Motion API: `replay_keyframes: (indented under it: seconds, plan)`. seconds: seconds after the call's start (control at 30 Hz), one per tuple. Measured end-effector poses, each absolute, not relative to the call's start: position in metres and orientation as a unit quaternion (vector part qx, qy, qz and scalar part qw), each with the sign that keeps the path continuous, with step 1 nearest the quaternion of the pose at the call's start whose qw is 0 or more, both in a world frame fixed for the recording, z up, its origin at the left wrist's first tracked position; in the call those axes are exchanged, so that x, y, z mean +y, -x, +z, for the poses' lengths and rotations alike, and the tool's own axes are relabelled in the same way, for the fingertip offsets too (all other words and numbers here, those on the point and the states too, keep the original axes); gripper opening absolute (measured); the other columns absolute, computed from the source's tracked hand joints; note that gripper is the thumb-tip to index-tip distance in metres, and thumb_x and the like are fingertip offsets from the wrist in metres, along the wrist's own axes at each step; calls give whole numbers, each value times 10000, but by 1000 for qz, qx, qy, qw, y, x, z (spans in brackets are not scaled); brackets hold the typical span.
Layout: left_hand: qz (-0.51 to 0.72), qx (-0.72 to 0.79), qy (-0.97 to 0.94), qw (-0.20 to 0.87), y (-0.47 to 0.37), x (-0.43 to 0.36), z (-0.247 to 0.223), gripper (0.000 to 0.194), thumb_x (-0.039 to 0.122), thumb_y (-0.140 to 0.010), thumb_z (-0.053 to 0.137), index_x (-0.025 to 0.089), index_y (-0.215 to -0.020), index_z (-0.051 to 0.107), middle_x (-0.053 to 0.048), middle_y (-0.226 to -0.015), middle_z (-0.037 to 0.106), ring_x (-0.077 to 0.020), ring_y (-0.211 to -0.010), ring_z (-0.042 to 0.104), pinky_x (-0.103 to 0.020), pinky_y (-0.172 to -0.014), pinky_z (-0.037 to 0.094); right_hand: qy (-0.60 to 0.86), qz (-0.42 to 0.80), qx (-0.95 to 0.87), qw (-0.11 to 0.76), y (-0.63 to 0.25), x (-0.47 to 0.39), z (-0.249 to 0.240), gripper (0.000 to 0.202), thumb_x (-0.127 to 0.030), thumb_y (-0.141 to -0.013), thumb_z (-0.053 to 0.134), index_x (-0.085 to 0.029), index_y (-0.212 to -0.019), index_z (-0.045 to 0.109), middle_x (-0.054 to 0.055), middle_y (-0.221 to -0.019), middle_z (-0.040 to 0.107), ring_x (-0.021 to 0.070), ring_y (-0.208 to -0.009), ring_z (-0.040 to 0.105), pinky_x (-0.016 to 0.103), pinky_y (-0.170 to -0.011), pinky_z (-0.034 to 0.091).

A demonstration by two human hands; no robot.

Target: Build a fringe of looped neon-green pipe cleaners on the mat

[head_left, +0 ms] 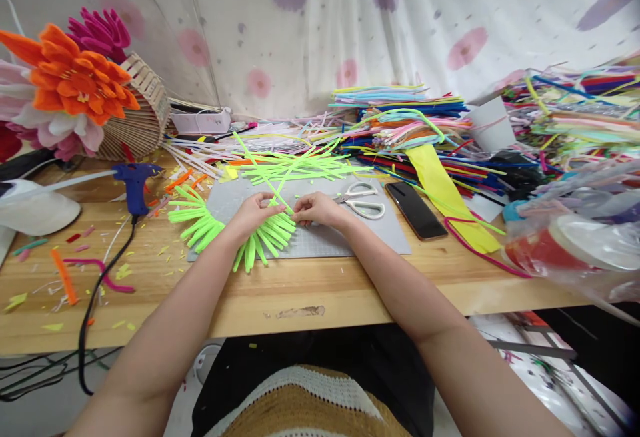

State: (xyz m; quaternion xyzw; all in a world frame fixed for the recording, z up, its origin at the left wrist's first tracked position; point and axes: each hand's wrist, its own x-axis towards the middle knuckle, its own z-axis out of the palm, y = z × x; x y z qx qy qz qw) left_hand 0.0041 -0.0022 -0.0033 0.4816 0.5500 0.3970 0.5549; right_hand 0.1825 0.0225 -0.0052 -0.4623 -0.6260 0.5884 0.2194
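Left rear: tilted slatted wooden basket (146, 107); orange fuzzy flower (83, 83) before it. Blue glue gun (134, 187) nearby, black cord (95, 290) hanging over the wooden tabletop's (360, 297) front edge. Right: black smartphone (416, 210), near yellow strip (445, 193). Backdrop: white curtain (320, 37), pink and purple blotches.

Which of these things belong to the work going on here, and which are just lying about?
Seemingly in use: lime-green fringe at the left hand and right hand; loose lime-green pipe cleaners; grey cutting mat; scissors, probably.

Seemingly lying about: black phone; orange flower; yellow strip; blue glue gun, untouched.
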Motion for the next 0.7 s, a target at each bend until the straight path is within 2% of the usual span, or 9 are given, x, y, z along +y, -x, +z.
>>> replay_keyframes:
  seconds: [0.1, 0.17, 0.37, 0.57, 0.7]
  plan:
    - [353, 576, -555, 485, 8, -2, -4, 449, 389, -461, 759, 149, -814, 621, -17, -628, 645, -161, -568, 582, -247, -528, 417, 462, 592, -620, 226, -183, 22, -6, 112, -138, -600, 681, -132, -614, 569, -33, -505, 581, 52, -458, 524, 158, -454, 424]
    - [337, 552, -582, 493, 11, -3, -4, 390, 440, -502, 724, 141, -737, 636, -21, -642, 644, -147, -571, 565, -243, -539, 413, 459, 593, -620, 230, -183, 22, -7, 107, -138, -608, 673, -133, -623, 568, -31, -517, 587, 52, -459, 525, 160, -454, 424]
    - [409, 559, -571, 441, 1, -3, -6, 418, 479, -537, 683, 142, -781, 653, -2, -650, 622, -112, -530, 507, -230, -523, 388, 438, 582, -648, 223, -182, 21, -11, 69, -155, -656, 627, -138, -673, 563, -30, -559, 604, 53, -475, 539, 154, -452, 425]
    - [412, 574, -592, 387, -12, -4, -5, 371, 456, -551, 683, 134, -734, 660, 1, -688, 629, -134, -637, 529, -220, -580, 387, 427, 554, -681, 215, -179, 21, -13, 89, -194, -657, 620, -136, -667, 554, -19, -586, 612, 42, -472, 526, 138, -443, 400]
    - [407, 578, -597, 378, -17, -3, -7, 330, 432, -575, 663, 125, -698, 659, 6, -623, 604, -130, -604, 513, -220, -556, 373, 409, 534, -707, 219, -175, 20, -18, 94, -214, -660, 605, -140, -669, 547, -17, -599, 610, 52, -494, 534, 162, -495, 423]
